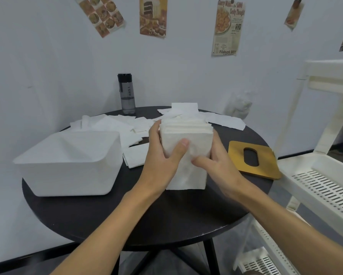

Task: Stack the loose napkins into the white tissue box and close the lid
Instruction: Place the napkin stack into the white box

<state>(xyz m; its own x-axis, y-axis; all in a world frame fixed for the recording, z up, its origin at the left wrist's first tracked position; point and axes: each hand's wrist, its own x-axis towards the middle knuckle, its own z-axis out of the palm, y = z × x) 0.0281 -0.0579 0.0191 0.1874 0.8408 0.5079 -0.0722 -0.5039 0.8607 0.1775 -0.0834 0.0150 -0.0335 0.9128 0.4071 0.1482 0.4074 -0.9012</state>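
Note:
A thick stack of white napkins (188, 133) stands on edge at the middle of the round black table (127, 215). My left hand (162, 153) grips its left side with the thumb across the front. My right hand (216, 161) presses its right side, fingers on the front face. The white tissue box (67, 165) sits open at the left of the table, apart from both hands. Its gold lid (266, 165) with an oval slot lies flat at the right edge. Loose napkins (117, 126) are scattered across the back of the table.
A dark water bottle (127, 94) stands at the table's back edge by the wall. A cream plastic shelf rack (325, 185) stands close on the right. More loose napkins (226, 121) lie at the back right. Posters hang on the wall.

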